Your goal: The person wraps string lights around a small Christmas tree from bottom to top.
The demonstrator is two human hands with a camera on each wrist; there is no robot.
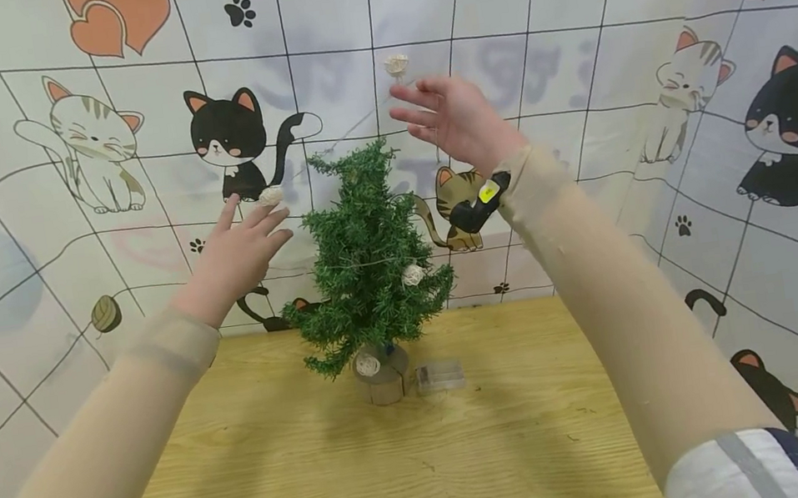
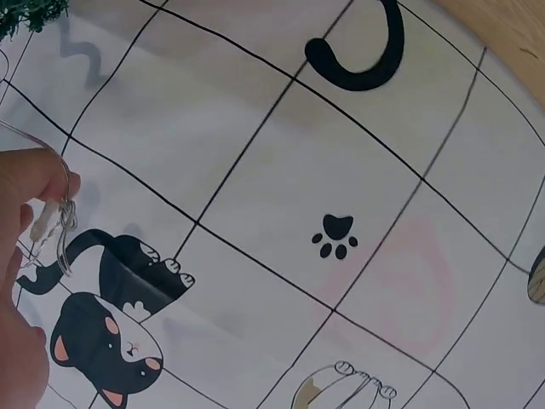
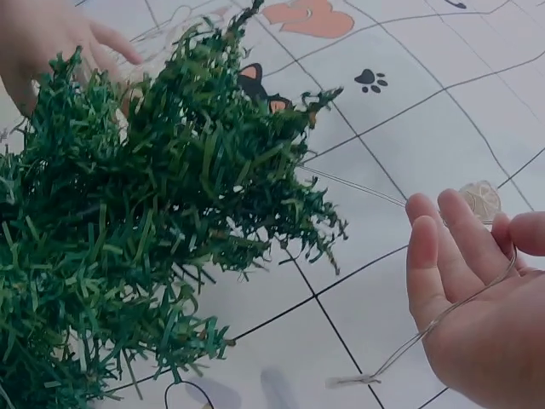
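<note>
A small green artificial Christmas tree [image 1: 368, 245] stands upright on a table. A string light [image 3: 353, 187] on thin wire, carrying pale woven balls, passes behind the treetop between my hands. My right hand [image 1: 453, 116], right of the top, pinches the wire between thumb and index finger [image 3: 528, 232]; a woven ball [image 1: 396, 64] hangs just beyond the fingertips. On the tree's left, my left hand [image 1: 236, 249] holds the wire near another woven ball [image 1: 271, 196], its grip partly hidden. More balls sit at the right branches [image 1: 412, 274] and before the base [image 1: 367, 363].
A clear plastic box [image 1: 440, 376] lies beside the tree's round base [image 1: 387, 389] on the wooden table [image 1: 399, 476]. Close behind the tree hangs a white cloth [image 1: 322, 7] printed with cats and grid lines. A black strap [image 1: 480, 203] circles the right wrist.
</note>
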